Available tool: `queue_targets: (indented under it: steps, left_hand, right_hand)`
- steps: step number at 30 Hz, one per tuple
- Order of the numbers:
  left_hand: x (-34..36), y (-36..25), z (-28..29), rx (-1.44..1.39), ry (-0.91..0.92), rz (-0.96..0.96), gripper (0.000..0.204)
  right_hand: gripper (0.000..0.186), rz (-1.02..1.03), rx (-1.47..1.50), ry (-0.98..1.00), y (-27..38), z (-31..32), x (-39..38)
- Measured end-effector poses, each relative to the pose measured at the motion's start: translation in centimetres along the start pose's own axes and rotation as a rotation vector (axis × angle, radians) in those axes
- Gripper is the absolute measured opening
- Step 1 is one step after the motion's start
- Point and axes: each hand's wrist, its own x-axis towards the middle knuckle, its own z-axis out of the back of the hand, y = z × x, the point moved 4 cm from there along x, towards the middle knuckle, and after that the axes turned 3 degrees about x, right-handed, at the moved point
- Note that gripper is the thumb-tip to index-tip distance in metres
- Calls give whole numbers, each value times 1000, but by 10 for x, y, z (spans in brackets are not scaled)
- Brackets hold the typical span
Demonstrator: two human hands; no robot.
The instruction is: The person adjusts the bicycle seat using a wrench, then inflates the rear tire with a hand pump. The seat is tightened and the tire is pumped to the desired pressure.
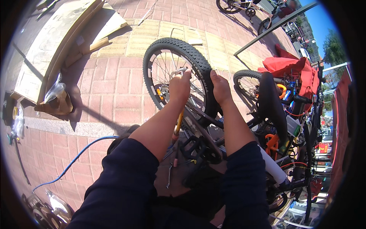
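A bicycle wheel with a knobby black tyre (192, 53) stands upright in front of me, its spokes and rim showing. My left hand (180, 87) is closed in front of the spokes, around a small silver metal fitting (182, 70) near the rim; its exact kind is unclear. On the tyre's right side, my right hand (221, 87) grips the tread, thumb pointing up. An orange-yellow rod or hose (179, 121) shows below my left wrist. The bicycle's frame and a black pedal (192, 148) lie between my forearms, and an orange reflector (160, 94) sits among the spokes.
On the left, large flattened cardboard (53, 45) lies beside a plastic-wrapped box piece (57, 101). A blue hose (78, 158) curves over the red paving. A wrench (169, 176) rests below the pedal. Parked bicycles with a black saddle (271, 108) and red cloth (284, 65) crowd the right.
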Motion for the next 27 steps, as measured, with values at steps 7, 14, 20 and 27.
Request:
queue_targets:
  steps: [7, 14, 20, 27]
  left_hand:
    - [-17, -15, -24, 399, 254, -119, 63]
    - [-31, -19, -33, 226, 326, -37, 66]
    - [-32, -20, -29, 207, 324, -71, 61]
    - [-30, -21, -32, 284, 341, -40, 61]
  right_hand:
    - [25, -362, 274, 415, 18, 9, -13]
    - [26, -429, 411, 390, -10, 15, -6]
    - [19, -508, 322, 429, 2, 14, -8]
    - [23, -494, 362, 416, -10, 15, -2]
